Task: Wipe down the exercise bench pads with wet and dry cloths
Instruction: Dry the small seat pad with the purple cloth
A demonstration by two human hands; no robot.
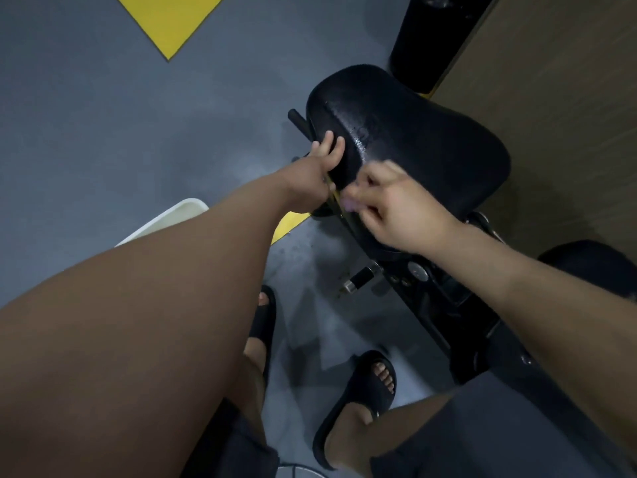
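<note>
Head-view footage shows the black seat pad (406, 143), beaded wet on top, being gripped at its near-left edge by the left hand (315, 170) with fingers curled over it, while just beside that edge something small and pale is pinched by the blurred right hand (396, 208).

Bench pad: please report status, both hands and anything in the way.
Left hand gripping black bench pad edge. Right hand blurred at near edge, grip unclear. Pad glistens wet. No cloth visible.
</note>
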